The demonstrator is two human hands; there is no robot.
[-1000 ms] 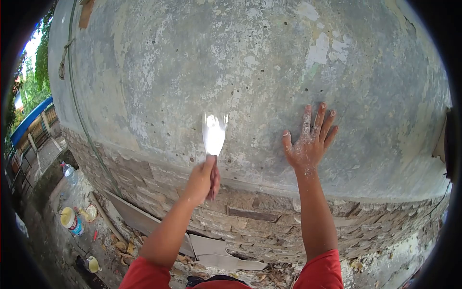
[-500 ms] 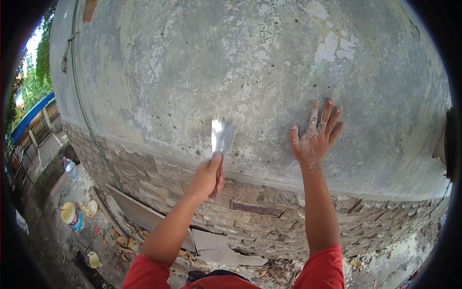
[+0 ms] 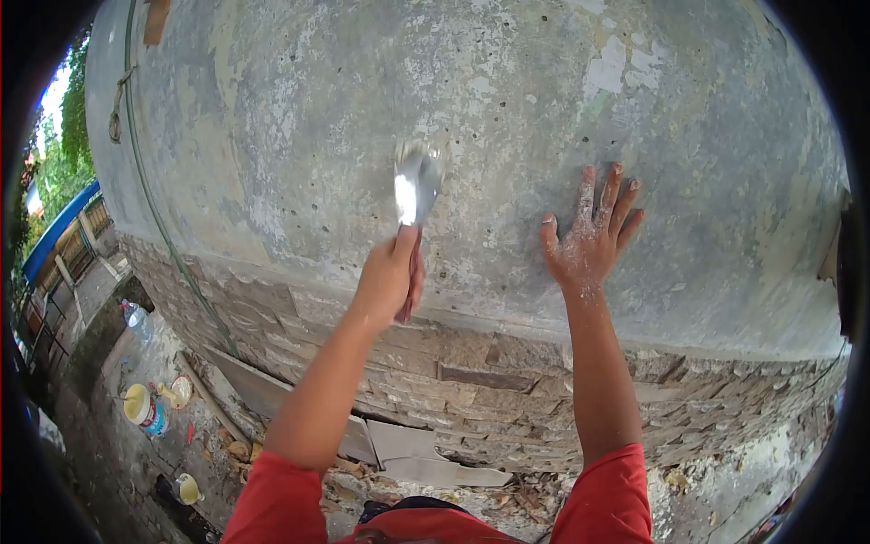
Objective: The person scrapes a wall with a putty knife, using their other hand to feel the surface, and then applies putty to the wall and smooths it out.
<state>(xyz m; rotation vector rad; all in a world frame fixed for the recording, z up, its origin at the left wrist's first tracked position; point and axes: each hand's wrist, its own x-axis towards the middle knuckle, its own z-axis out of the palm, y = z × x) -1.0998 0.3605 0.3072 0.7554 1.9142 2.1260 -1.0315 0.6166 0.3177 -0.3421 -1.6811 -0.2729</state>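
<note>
My left hand (image 3: 390, 278) is closed round the handle of a metal scraper (image 3: 418, 189). The broad blade points upward against the grey, patchy wall (image 3: 335, 154) and is blurred by motion at its top edge. To the right, my right hand (image 3: 587, 243) lies flat on the same wall with its fingers spread. White dust coats its fingers and the back of it. Pale flaked patches (image 3: 605, 68) and small dark holes mark the wall surface above and around both hands.
Below the plaster runs a band of rough stone cladding (image 3: 489, 374). A hose (image 3: 149, 181) hangs down the wall at left. On the ground stand a bucket (image 3: 139, 405), a plastic bottle (image 3: 136, 319) and a small container (image 3: 187, 490). Broken boards (image 3: 408, 449) lean at the wall's foot.
My left hand has moved up the wall with the scraper. My right hand stays on the wall in much the same place. The view has shifted slightly.
</note>
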